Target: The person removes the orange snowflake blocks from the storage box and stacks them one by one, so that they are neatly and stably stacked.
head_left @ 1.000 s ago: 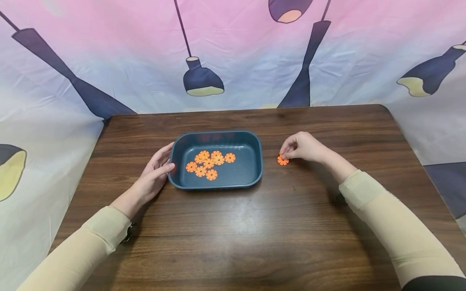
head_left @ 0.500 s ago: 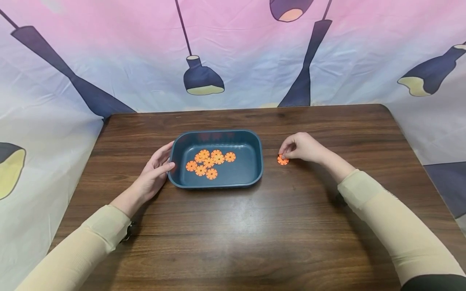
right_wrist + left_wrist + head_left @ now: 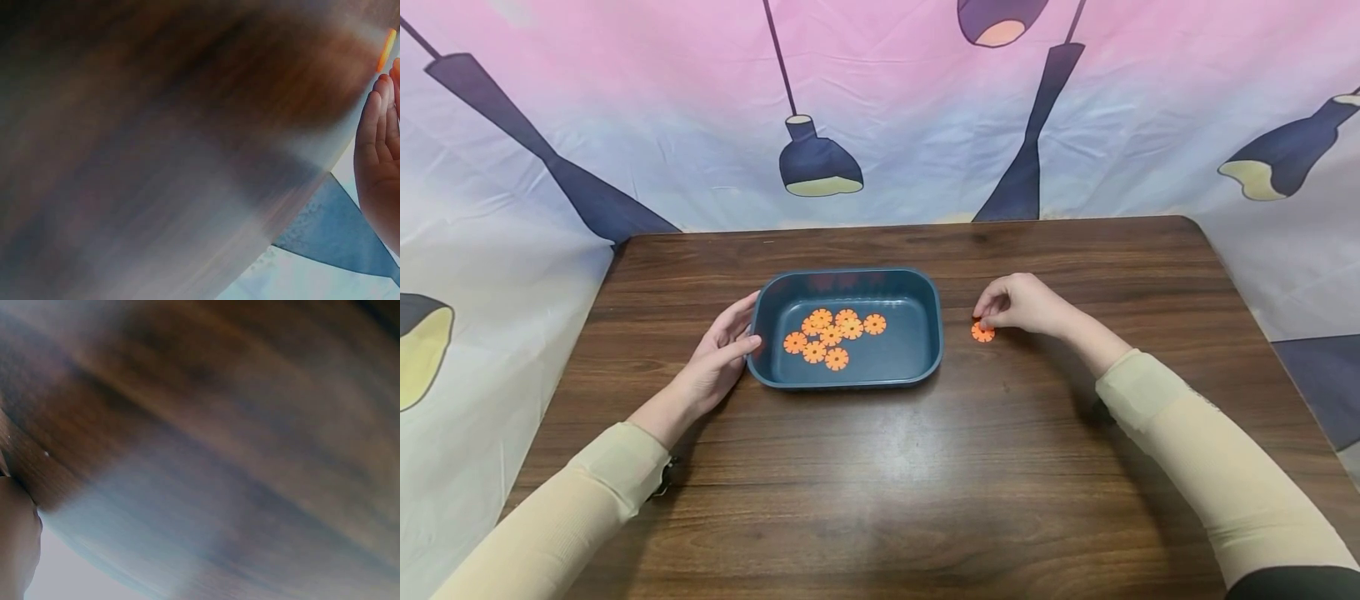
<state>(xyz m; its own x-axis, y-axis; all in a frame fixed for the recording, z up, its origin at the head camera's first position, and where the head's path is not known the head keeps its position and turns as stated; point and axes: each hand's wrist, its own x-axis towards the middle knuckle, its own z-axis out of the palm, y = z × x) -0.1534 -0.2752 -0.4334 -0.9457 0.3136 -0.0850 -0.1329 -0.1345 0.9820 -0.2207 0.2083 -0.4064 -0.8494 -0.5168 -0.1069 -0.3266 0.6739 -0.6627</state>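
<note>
A dark blue-green rectangular tray (image 3: 898, 350) stands on the wooden table. Several orange notched discs (image 3: 837, 359), shaped like flowers with a small centre hole, lie together on its floor, a few overlapping. My left hand (image 3: 718, 358) holds the tray's left end, thumb over the rim and fingers along the outer wall. To the right of the tray, my right hand (image 3: 1018, 304) pinches one more orange notched disc (image 3: 982, 332) between thumb and fingertips, close over the table. In the right wrist view, an orange disc edge (image 3: 387, 50) shows beyond my fingers. The left wrist view catches only part of the hand (image 3: 17, 540).
The dark wood-grain table (image 3: 880, 483) runs back to a hanging cloth (image 3: 910, 108) printed with lamps. Cloth also hangs along both sides of the table.
Almost nothing differs. Both hands keep their places, and the pinched disc stays beside the tray; the head view shifts very slightly.
</note>
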